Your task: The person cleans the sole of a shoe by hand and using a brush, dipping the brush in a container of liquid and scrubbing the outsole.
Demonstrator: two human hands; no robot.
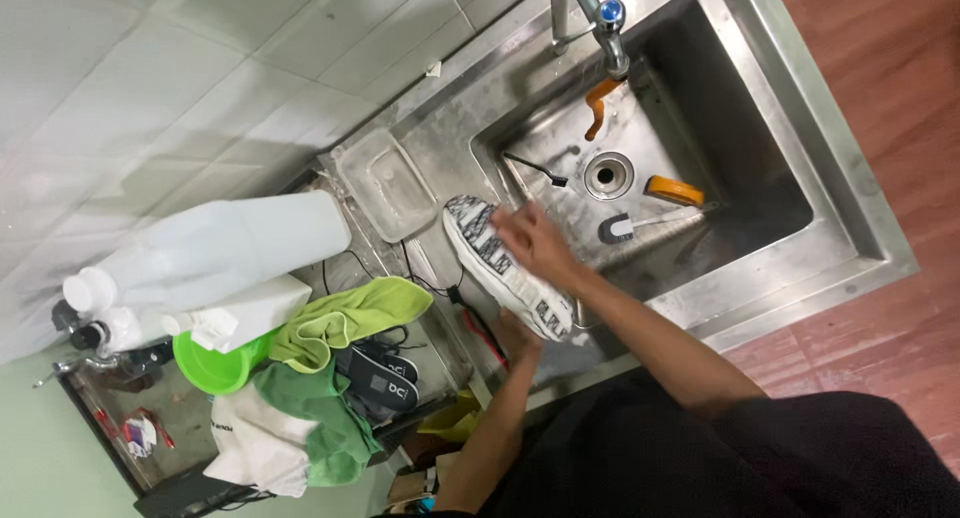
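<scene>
A person leans over a steel sink point(850, 213) and holds a white shoe with black pattern point(500, 268) at its near left corner, over the edge where sink meets counter point(440, 158). The left hand point(515, 336) supports the shoe from beneath, fingers wrapped up around its heel end; the right hand point(535, 240) lies flat across the top, fingers spread and pressing rather than clenched. A steady grip underneath and even pressure on top would likely keep the wet shoe from slipping. In the basin lie a black-handled brush point(535, 168), a white brush with dark head point(635, 224) and an orange piece point(673, 189) near the drain point(608, 174). A clear tub point(387, 183) on the counter looks empty. Further left stand white plastic jugs point(225, 248), a green bowl point(215, 363) whose contents cannot be seen, and green cloths point(350, 318).
</scene>
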